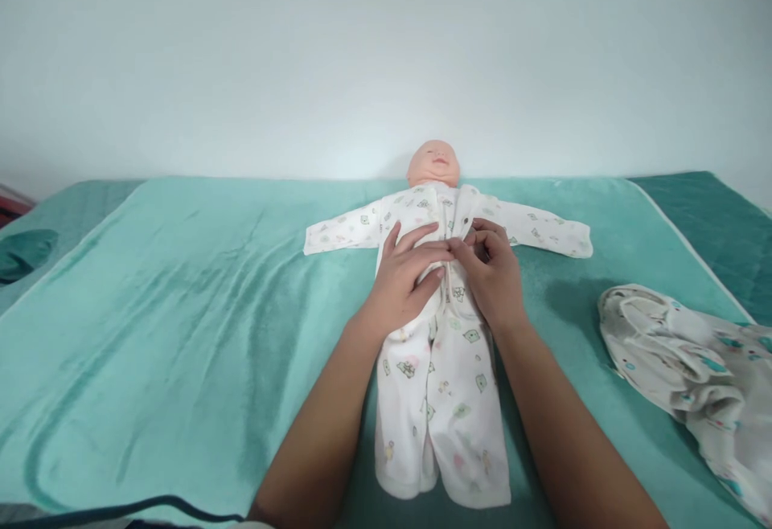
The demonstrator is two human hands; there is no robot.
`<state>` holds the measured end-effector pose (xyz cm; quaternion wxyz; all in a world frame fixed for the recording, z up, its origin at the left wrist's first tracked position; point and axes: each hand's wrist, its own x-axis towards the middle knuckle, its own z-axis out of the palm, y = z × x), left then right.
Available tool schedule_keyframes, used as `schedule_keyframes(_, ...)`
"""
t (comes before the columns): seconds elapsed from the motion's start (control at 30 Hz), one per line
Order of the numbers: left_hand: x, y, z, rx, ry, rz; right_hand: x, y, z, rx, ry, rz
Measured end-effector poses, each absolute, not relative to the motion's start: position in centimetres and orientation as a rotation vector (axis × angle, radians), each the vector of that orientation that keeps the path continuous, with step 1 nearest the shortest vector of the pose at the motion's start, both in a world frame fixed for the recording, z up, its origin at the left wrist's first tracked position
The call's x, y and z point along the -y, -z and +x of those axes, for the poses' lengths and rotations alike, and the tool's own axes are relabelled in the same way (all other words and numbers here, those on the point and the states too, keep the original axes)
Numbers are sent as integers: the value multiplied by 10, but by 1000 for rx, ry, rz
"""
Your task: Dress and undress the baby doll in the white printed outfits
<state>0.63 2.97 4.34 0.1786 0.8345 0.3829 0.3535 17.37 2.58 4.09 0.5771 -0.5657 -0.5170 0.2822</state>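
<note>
A baby doll lies on its back with its head toward the wall. It wears a white printed top with long sleeves stretched out to both sides, and matching printed trousers. My left hand rests on the chest of the top, fingers spread and stretched across the front opening. On the other side of that opening, my right hand has its fingers curled and pinches the edge of the front flap. A snap shows on the flap just above my right fingers.
A green plush blanket covers the bed, wrinkled on the left. Crumpled white clothing with a coloured print lies at the right. A darker green quilted cover shows beyond the blanket's edge. The white wall rises behind.
</note>
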Motion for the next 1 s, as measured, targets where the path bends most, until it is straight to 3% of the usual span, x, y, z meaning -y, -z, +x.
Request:
schedule_keyframes(0.4,-27,-39,16,-1259,-1276,2229,-39,-41,173,1237,-597,-1320)
schedule_keyframes(0.67,-28,-38,16,-1370,-1309,2176,-46,-39,196,978,-812,-1346)
schedule_keyframes(0.83,-29,-36,14,-1268,-1402,2029,-59,-31,242,666,-455,-1441)
schedule_keyframes(1.0,-32,-33,11,-1346,-1629,1590,-59,-22,240,1023,-351,-1510)
